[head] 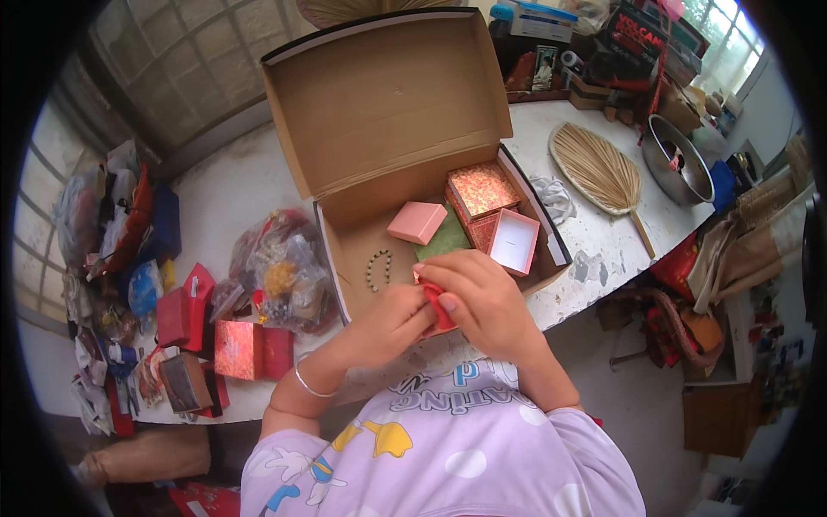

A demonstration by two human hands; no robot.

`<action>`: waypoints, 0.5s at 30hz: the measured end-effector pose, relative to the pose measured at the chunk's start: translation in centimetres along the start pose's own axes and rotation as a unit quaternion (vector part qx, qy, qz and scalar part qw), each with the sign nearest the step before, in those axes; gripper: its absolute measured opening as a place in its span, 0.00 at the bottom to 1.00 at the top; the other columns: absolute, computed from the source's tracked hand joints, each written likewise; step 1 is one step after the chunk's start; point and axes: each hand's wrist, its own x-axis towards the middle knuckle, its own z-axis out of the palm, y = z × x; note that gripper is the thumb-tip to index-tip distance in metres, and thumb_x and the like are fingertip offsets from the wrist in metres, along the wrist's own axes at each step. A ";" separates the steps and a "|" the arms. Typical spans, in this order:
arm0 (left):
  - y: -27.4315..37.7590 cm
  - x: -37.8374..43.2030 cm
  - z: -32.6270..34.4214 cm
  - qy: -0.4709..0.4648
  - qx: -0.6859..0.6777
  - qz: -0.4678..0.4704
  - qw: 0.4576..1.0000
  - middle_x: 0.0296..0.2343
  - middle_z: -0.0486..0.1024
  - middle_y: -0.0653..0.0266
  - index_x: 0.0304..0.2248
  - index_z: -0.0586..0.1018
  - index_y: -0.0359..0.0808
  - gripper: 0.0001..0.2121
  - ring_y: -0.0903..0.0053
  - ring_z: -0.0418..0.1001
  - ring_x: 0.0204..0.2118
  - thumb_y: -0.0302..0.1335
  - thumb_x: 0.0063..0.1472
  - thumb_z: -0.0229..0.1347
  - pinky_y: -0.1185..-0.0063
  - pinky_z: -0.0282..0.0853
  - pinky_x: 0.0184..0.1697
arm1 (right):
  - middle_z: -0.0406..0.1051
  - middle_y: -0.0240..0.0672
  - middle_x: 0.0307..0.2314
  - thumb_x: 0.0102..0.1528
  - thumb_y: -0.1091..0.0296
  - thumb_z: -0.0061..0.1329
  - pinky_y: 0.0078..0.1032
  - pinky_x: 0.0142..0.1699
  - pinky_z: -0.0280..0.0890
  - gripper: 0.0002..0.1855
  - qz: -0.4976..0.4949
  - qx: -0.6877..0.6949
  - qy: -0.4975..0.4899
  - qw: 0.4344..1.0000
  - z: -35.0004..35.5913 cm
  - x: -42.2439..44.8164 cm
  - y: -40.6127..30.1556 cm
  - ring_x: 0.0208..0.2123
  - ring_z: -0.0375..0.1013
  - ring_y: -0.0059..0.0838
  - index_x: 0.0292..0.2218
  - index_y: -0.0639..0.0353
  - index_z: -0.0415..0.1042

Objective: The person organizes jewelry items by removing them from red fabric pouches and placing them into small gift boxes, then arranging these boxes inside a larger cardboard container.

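Over the front edge of an open cardboard box [352,223], my left hand [391,323] and my right hand [484,300] are together on a small red cloth item [439,307], perhaps a pouch. My fingers cover most of it. Beyond my left hand, a dark-and-pale bead bracelet [370,266] lies on the box's floor. A closed-side-up pink box or lid [417,221] rests partly on a flat green item [446,242]. To the right, an open pink gift box [515,240] shows its white inside. Behind it sits a red-gold patterned box [483,189].
Left of the cardboard box are a plastic bag of trinkets [287,278], a patterned box [239,349] and a brown box [185,382]. A palm-leaf fan [597,169], crumpled white cloth [554,197] and metal bowl [694,178] lie right on the worn white table [585,274].
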 end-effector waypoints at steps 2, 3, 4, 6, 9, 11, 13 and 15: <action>0.5 0.1 -0.4 -0.005 -0.055 -0.042 0.998 0.14 0.65 0.66 0.23 0.69 0.31 0.18 0.79 0.63 0.18 0.34 0.68 0.42 0.79 0.58 0.22 | 0.71 0.42 0.33 0.59 0.69 0.44 0.32 0.41 0.66 0.11 0.059 0.090 0.028 0.994 -0.1 -0.2 0.2 0.35 0.71 0.42 0.42 0.61 0.72; 0.8 0.2 -0.8 -0.027 -0.060 -0.045 0.997 0.14 0.65 0.66 0.22 0.68 0.32 0.18 0.80 0.62 0.18 0.34 0.68 0.42 0.80 0.57 0.22 | 0.71 0.41 0.31 0.59 0.69 0.43 0.31 0.39 0.66 0.10 0.084 0.092 0.007 0.992 -0.2 -0.4 0.4 0.32 0.70 0.42 0.40 0.62 0.72; 1.2 0.2 -1.2 -0.049 -0.064 -0.048 0.996 0.15 0.65 0.67 0.22 0.68 0.32 0.18 0.81 0.62 0.18 0.34 0.69 0.42 0.81 0.57 0.22 | 0.71 0.41 0.28 0.59 0.69 0.43 0.31 0.37 0.66 0.09 0.109 0.094 -0.014 0.989 -0.4 -0.8 0.8 0.30 0.70 0.43 0.38 0.63 0.72; 1.5 -0.1 -1.8 -0.075 -0.075 -0.046 0.993 0.14 0.65 0.67 0.22 0.67 0.33 0.18 0.83 0.61 0.17 0.35 0.69 0.42 0.82 0.56 0.22 | 0.69 0.35 0.20 0.62 0.67 0.42 0.25 0.25 0.62 0.11 0.091 0.102 -0.013 0.991 -0.5 -1.2 2.0 0.18 0.66 0.33 0.31 0.64 0.69; 1.9 -0.5 -1.8 -0.060 -0.120 -0.027 0.991 0.14 0.65 0.68 0.24 0.68 0.33 0.18 0.85 0.61 0.17 0.35 0.69 0.42 0.83 0.56 0.21 | 0.67 0.31 0.19 0.64 0.64 0.39 0.17 0.20 0.55 0.15 0.290 0.389 0.033 0.874 -0.5 -2.2 3.2 0.14 0.60 0.18 0.30 0.64 0.69; 2.1 -0.8 -1.6 -0.020 -0.184 -0.008 0.983 0.14 0.65 0.68 0.25 0.69 0.32 0.17 0.85 0.61 0.17 0.34 0.69 0.42 0.84 0.57 0.21 | 0.68 0.28 0.21 0.67 0.56 0.30 0.15 0.22 0.58 0.22 0.249 0.607 0.070 0.752 -0.8 -2.5 4.1 0.17 0.62 0.14 0.35 0.65 0.69; 1.8 -0.5 -0.4 0.050 -0.166 0.013 0.985 0.15 0.67 0.67 0.27 0.71 0.32 0.15 0.84 0.63 0.17 0.33 0.69 0.42 0.84 0.59 0.21 | 0.70 0.33 0.31 0.67 0.53 0.25 0.19 0.30 0.64 0.26 0.277 0.584 0.241 0.724 1.6 -1.1 2.6 0.25 0.67 0.19 0.46 0.67 0.66; 0.7 -0.4 0.3 0.087 -0.121 0.021 0.989 0.17 0.69 0.65 0.29 0.72 0.31 0.14 0.83 0.66 0.17 0.32 0.69 0.43 0.83 0.61 0.22 | 0.69 0.36 0.40 0.67 0.50 0.26 0.19 0.33 0.63 0.28 0.265 0.612 0.178 0.723 3.0 -0.3 0.2 0.28 0.66 0.19 0.53 0.67 0.60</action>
